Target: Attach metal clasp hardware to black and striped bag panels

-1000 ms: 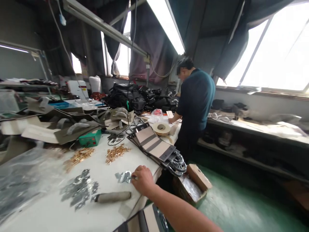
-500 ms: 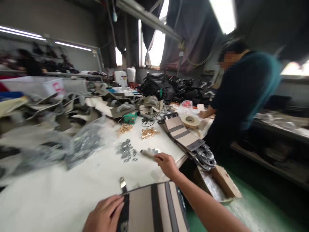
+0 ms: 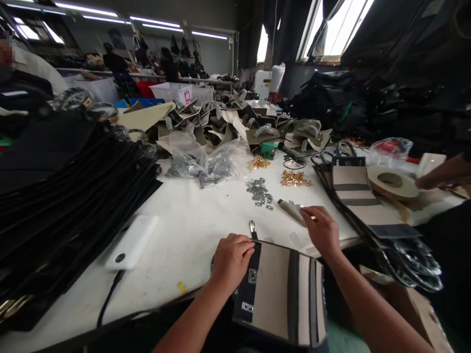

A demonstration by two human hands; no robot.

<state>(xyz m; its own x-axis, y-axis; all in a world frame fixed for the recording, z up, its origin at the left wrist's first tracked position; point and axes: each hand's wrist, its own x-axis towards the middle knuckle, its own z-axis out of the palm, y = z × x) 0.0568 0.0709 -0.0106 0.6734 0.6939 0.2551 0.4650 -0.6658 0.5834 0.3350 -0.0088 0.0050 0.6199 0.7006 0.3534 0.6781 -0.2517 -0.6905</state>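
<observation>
Left hand (image 3: 232,257) comes in low from the bottom edge, palm down, fingers bent together and gripping the top edge of the striped panel (image 3: 279,291) at the tabletop's (image 3: 176,220) near edge. Right hand (image 3: 322,229) reaches forward from the lower right, wrist bent, fingertips pinched close at the grey metal pieces (image 3: 295,205), beside the cloth-wrapped tool (image 3: 292,212); whether they hold one, I can't tell.

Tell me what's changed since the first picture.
The left hand, out of view at first, is now on the striped panel. The view has swung left. The right hand remains near the tool; the golden piles look unmoved.
</observation>
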